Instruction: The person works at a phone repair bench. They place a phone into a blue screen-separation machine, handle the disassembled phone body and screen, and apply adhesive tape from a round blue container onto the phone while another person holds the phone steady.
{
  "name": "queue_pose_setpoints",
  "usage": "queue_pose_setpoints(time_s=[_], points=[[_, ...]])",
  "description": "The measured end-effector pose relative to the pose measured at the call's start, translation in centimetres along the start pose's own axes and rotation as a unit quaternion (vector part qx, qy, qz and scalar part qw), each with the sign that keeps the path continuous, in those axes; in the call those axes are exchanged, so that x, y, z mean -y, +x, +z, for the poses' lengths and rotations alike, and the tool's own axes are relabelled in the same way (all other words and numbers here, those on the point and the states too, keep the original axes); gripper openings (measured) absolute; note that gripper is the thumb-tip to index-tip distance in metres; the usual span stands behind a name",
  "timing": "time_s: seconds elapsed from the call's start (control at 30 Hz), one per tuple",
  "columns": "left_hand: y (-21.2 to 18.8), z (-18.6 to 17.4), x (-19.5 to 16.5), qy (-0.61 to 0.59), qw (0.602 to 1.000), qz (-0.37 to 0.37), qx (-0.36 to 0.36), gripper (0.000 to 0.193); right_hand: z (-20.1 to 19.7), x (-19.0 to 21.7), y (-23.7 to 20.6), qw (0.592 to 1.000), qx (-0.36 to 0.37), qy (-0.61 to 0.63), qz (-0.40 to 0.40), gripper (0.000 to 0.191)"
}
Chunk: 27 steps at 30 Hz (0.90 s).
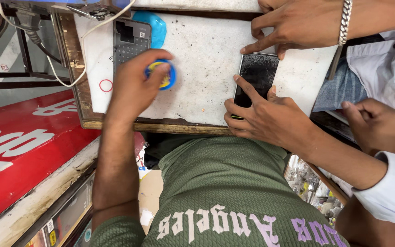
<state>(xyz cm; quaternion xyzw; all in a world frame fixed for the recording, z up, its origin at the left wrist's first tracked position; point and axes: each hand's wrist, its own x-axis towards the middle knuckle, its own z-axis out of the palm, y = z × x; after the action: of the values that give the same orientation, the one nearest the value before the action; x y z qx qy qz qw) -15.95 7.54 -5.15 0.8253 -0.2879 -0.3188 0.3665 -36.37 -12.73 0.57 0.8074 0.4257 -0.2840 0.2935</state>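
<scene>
Pinning phone (256, 78) flat on white work board (206, 68), right hand (266, 116) fingers spread; small blue round container (163, 75) grasped by left hand (133, 87), lifted clear; co-worker's hand (293, 23) steadying top edge.

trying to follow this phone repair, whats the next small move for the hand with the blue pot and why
Probably bring the left hand with the small blue pot across to the phone. The right hand already pins the phone's lower end on the white board, another person's hand touches its top edge, and the pot sits apart from it.
</scene>
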Motion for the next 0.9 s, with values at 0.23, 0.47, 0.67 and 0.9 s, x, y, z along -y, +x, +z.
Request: queue_pose_setpoints(time_s=[0.23, 0.47, 0.67, 0.9], points=[[2.0, -1.4, 2.6, 0.069, 0.995, 0.011, -0.077, 0.013, 2.2, 1.9, 1.1, 0.998, -0.028, -0.029, 0.042, 0.088], [-0.8, -6.0, 4.7, -0.033, 0.987, -0.066, -0.141, 0.009, 2.2, 1.9, 1.1, 0.998, -0.025, 0.048, 0.04, 0.088], [1.8, -1.6, 0.8, -0.011, 0.999, -0.005, -0.039, 0.015, 1.0, 1.0, 0.6, 0.999, -0.001, 0.04, 0.024, 0.081], [4.3, 2.9, -1.7, 0.056, 0.996, 0.005, 0.075, 0.018, 3.6, 3.3, 1.7, 0.981, -0.046, -0.122, 0.141, 0.071]])
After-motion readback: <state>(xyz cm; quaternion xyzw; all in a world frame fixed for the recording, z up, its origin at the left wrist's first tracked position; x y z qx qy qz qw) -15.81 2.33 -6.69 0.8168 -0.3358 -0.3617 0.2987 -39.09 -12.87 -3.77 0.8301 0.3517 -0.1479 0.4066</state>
